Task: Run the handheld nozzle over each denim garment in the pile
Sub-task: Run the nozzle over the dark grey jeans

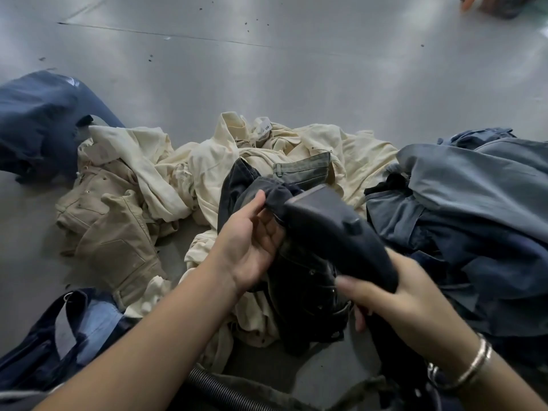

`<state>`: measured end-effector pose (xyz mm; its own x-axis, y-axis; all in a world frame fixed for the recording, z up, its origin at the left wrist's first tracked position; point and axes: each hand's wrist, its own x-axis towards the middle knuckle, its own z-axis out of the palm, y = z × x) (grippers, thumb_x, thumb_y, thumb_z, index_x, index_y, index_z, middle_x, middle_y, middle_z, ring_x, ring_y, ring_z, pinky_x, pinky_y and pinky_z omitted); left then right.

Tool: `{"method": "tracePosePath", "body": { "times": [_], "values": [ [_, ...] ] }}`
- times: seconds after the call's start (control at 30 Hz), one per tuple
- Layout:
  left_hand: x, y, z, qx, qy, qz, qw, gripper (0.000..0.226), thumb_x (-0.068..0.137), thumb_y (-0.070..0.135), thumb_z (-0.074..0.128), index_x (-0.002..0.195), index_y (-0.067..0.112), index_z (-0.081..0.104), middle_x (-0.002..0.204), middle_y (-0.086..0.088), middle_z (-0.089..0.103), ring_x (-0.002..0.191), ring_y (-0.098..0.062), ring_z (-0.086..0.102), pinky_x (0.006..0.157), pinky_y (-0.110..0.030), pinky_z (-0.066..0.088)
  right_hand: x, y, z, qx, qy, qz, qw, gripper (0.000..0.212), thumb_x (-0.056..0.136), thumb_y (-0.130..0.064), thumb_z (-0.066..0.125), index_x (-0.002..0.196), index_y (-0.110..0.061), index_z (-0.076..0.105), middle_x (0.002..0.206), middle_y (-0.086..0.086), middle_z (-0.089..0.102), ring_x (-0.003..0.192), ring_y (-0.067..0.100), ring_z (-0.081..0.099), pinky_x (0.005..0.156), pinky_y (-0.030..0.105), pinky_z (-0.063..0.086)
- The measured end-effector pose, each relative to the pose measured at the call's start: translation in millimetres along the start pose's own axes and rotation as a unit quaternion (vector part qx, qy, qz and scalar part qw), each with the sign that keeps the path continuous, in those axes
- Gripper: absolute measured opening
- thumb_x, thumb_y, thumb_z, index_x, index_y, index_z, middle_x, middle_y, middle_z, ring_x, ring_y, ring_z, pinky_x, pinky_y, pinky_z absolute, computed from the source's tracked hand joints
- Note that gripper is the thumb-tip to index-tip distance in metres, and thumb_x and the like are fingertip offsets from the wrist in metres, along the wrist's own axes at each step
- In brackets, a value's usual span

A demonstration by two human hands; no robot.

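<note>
The right hand (pixel 394 295) gripped the handle of the dark nozzle (pixel 332 226), fingers curled round it, its flat mouth pointing up and away against the dark jeans (pixel 299 280). The left hand (pixel 252 241) pinched a fold of those jeans between thumb and fingers, just beside the nozzle's mouth. The jeans lay in the middle of the pile, on top of cream garments (pixel 225 161).

Tan trousers (pixel 115 232) lay to the left of the cream heap, touching it. A dark blue garment (pixel 38 120) sat further left, and another blue one (pixel 74 330) at the lower left under the forearm. A heap of grey-blue denim (pixel 474 203) crowded in on the right, close against the nozzle. A ribbed hose (pixel 216 384) ran along the bottom edge. All of it lay on a grey metal surface (pixel 267 69). A bangle (pixel 471 366) ringed the right wrist.

A white label (pixel 266 130) showed on the cream cloth; its writing was too small to read.
</note>
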<state>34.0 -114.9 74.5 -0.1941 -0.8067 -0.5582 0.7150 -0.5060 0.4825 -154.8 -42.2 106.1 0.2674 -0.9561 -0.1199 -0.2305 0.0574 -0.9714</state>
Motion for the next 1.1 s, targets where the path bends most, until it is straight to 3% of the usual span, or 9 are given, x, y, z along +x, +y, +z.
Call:
{"method": "tracePosePath", "body": {
  "times": [0.13, 0.23, 0.4, 0.53, 0.63, 0.73, 0.8, 0.9, 1.1],
  "values": [
    [-8, 1, -6, 0.1, -0.029, -0.024, 0.994, 0.036, 0.079, 0.029, 0.058, 0.098, 0.004, 0.075, 0.091, -0.01, 0.074, 0.081, -0.021, 0.072, 0.074, -0.031, 0.06, 5, -2, -14, 0.047, 0.114, 0.008, 0.992, 0.035, 0.066, -0.027, 0.082, 0.063, -0.007, 0.053, 0.047, 0.024, 0.051, 0.039, 0.022, 0.054, 0.044, 0.021, 0.043],
    [-11, -4, -9, 0.171, -0.034, -0.021, 0.984, 0.024, 0.068, 0.031, 0.062, 0.074, 0.015, 0.079, 0.08, -0.006, 0.074, 0.07, -0.018, 0.072, 0.059, -0.027, 0.058, 5, -3, -17, 0.066, 0.139, 0.026, 0.988, 0.04, 0.06, -0.035, 0.072, 0.064, -0.003, 0.049, 0.051, 0.026, 0.052, 0.041, 0.022, 0.054, 0.044, 0.022, 0.044],
    [-8, -8, -12, 0.193, -0.029, 0.022, 0.98, 0.022, 0.066, 0.027, 0.062, 0.073, 0.014, 0.078, 0.077, -0.006, 0.072, 0.066, -0.018, 0.069, 0.059, -0.024, 0.056, -5, -6, -18, 0.028, 0.033, 0.021, 0.999, 0.023, 0.069, -0.024, 0.076, 0.054, -0.024, 0.058, 0.045, 0.02, 0.052, 0.041, 0.024, 0.054, 0.046, 0.021, 0.042],
    [-6, -7, -11, 0.228, -0.021, 0.073, 0.971, 0.029, 0.083, 0.021, 0.053, 0.066, 0.016, 0.076, 0.07, -0.004, 0.069, 0.065, -0.016, 0.067, 0.061, -0.023, 0.055, -11, -10, -8, 0.023, -0.069, 0.04, 0.997, 0.012, 0.07, -0.023, 0.07, 0.068, -0.034, 0.066, 0.049, 0.005, 0.059, 0.042, 0.018, 0.057, 0.045, 0.017, 0.042],
    [-7, -9, -11, 0.31, -0.037, 0.131, 0.941, 0.027, 0.075, 0.021, 0.052, 0.055, 0.022, 0.07, 0.064, 0.0, 0.063, 0.067, -0.014, 0.06, 0.064, -0.023, 0.05, -8, -9, -3, 0.002, -0.036, 0.062, 0.997, 0.008, 0.071, -0.022, 0.072, 0.071, -0.026, 0.065, 0.048, 0.004, 0.057, 0.041, 0.018, 0.055, 0.042, 0.019, 0.041],
    [-9, -4, -11, 0.377, -0.049, 0.211, 0.901, 0.029, 0.067, 0.019, 0.048, 0.042, 0.025, 0.062, 0.051, 0.011, 0.055, 0.055, 0.002, 0.052, 0.056, -0.01, 0.042, -6, -6, -12, -0.01, 0.033, 0.061, 0.998, 0.017, 0.071, -0.02, 0.073, 0.064, -0.016, 0.058, 0.045, 0.011, 0.057, 0.039, 0.024, 0.054, 0.041, 0.02, 0.039],
    [-9, -2, -10, 0.414, -0.084, 0.229, 0.877, 0.028, 0.068, 0.018, 0.045, 0.042, 0.024, 0.053, 0.049, 0.011, 0.047, 0.051, 0.002, 0.044, 0.052, -0.012, 0.037, -7, -8, -15, -0.012, 0.003, 0.067, 0.998, 0.011, 0.067, -0.022, 0.07, 0.061, -0.019, 0.061, 0.046, 0.01, 0.058, 0.039, 0.021, 0.055, 0.042, 0.018, 0.039],
    [-10, -4, -12, 0.387, -0.073, 0.239, 0.888, 0.014, 0.065, 0.016, 0.046, 0.053, 0.018, 0.051, 0.048, 0.014, 0.05, 0.049, 0.006, 0.048, 0.051, -0.006, 0.037, -9, -8, -7, -0.019, -0.069, 0.086, 0.994, 0.009, 0.066, -0.022, 0.069, 0.069, -0.029, 0.064, 0.05, 0.002, 0.058, 0.043, 0.017, 0.056, 0.042, 0.02, 0.041],
    [-8, -4, -14, 0.383, -0.063, 0.243, 0.889, 0.023, 0.061, 0.016, 0.046, 0.042, 0.024, 0.054, 0.047, 0.016, 0.051, 0.047, 0.008, 0.048, 0.051, -0.003, 0.037, -6, -6, -9, -0.018, -0.029, 0.077, 0.996, 0.011, 0.065, -0.021, 0.066, 0.063, -0.031, 0.062, 0.046, 0.003, 0.056, 0.039, 0.021, 0.055, 0.04, 0.022, 0.04]
  ]
}}
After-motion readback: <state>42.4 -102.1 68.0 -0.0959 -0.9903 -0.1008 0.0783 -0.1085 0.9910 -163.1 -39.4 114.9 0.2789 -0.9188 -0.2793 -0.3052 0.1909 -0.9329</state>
